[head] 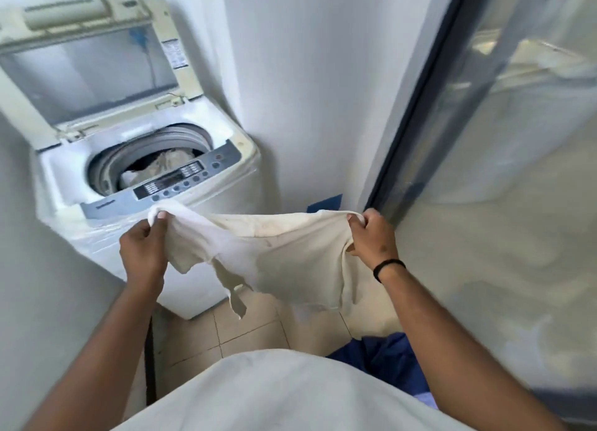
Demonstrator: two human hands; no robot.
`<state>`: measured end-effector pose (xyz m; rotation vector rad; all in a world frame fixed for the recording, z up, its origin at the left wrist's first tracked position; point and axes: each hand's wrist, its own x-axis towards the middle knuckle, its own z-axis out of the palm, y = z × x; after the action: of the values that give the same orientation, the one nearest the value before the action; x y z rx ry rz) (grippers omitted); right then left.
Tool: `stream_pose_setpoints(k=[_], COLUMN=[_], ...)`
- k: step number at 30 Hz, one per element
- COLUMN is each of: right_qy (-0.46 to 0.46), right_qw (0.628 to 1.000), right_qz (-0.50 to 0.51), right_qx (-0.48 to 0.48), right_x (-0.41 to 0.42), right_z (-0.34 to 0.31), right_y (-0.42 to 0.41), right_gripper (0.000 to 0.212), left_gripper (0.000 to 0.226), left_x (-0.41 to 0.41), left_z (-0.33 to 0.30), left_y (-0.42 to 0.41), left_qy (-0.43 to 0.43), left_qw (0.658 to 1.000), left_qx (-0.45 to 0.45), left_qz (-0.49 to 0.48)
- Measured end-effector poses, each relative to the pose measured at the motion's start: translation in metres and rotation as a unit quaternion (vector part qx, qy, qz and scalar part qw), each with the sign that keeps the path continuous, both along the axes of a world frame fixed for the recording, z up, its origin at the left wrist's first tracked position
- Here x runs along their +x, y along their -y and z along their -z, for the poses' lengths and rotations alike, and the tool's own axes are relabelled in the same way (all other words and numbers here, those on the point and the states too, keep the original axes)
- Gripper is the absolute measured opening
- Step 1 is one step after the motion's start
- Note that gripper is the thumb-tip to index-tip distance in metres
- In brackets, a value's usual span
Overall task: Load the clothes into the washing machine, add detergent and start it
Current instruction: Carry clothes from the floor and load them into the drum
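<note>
A white top-loading washing machine stands in the corner with its lid raised. Pale clothes lie inside its drum. In front of the machine I hold a cream garment stretched out between both hands. My left hand pinches its left edge just below the control panel. My right hand, with a black band on the wrist, grips the right edge. The garment's lower part hangs loose above the tiled floor.
A glass sliding door with a dark frame runs along the right. White walls close in the machine at the left and behind. Blue cloth lies on the beige tiles near my feet. A dark hose runs down at the lower left.
</note>
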<state>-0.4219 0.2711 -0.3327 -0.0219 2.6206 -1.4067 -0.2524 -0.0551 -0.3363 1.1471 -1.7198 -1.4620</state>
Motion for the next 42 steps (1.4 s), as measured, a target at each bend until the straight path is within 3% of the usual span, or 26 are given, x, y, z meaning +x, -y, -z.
stream_pose_setpoints(k=[7,11,17,21,25,27,28,30,32,35,38,40,42], right_qy=[-0.078,-0.149,-0.129,-0.167,-0.214,-0.214,-0.184,-0.15,-0.156,-0.078,0.015,0.031,0.038], right_qw=[0.993,0.982,0.976,0.964,0.945,0.928,0.915,0.888,0.882,0.899,0.911,0.919,0.92], right_qz=[-0.059,-0.085,-0.153,-0.184,-0.184,-0.207,-0.252,-0.343,-0.4,-0.427,-0.407,-0.375,-0.359], right_qx=[-0.067,-0.084,-0.091,-0.098,-0.163,-0.225,-0.258,-0.265,-0.194,-0.054,0.07,0.119,0.156], right_x=[-0.011,-0.016,-0.039,-0.059,-0.089,-0.106,-0.113,-0.125,-0.137,-0.153,-0.151,-0.142,-0.136], right_z=[-0.039,-0.057,-0.066,-0.082,-0.115,-0.132,-0.137,-0.131,-0.102,-0.038,0.013,0.039,0.056], right_y=[0.127,0.177,0.218,0.258,0.315,0.346,0.359,0.378,0.385,0.383,0.373,0.365,0.363], right_gripper=[0.031,0.027,0.032,0.034,0.032,0.018,0.012,0.059,0.083,0.082,0.059,0.043,0.05], left_gripper=[0.02,0.019,0.023,0.026,0.024,0.011,0.016,0.032,0.049,0.045,0.062,0.058,0.046], left_x=[0.026,0.031,0.011,-0.027,-0.068,-0.084,-0.091,-0.1,-0.102,-0.087,-0.065,-0.058,-0.056], left_z=[0.005,-0.003,-0.021,-0.057,-0.11,-0.137,-0.145,-0.142,-0.11,-0.04,0.013,0.038,0.049], left_y=[0.06,0.087,0.108,0.126,0.16,0.176,0.184,0.197,0.209,0.214,0.204,0.198,0.199], left_qy=[-0.028,-0.074,-0.098,-0.126,-0.162,-0.224,-0.238,-0.164,0.002,0.215,0.339,0.378,0.376], left_qw=[0.999,0.997,0.994,0.99,0.984,0.974,0.97,0.981,0.991,0.971,0.938,0.924,0.924], left_qx=[0.026,0.021,0.03,0.016,-0.029,-0.034,-0.048,-0.099,-0.127,-0.049,0.014,0.01,0.004], left_qz=[0.026,-0.023,-0.05,-0.057,-0.074,-0.017,0.021,0.037,-0.04,-0.096,-0.068,-0.052,-0.065])
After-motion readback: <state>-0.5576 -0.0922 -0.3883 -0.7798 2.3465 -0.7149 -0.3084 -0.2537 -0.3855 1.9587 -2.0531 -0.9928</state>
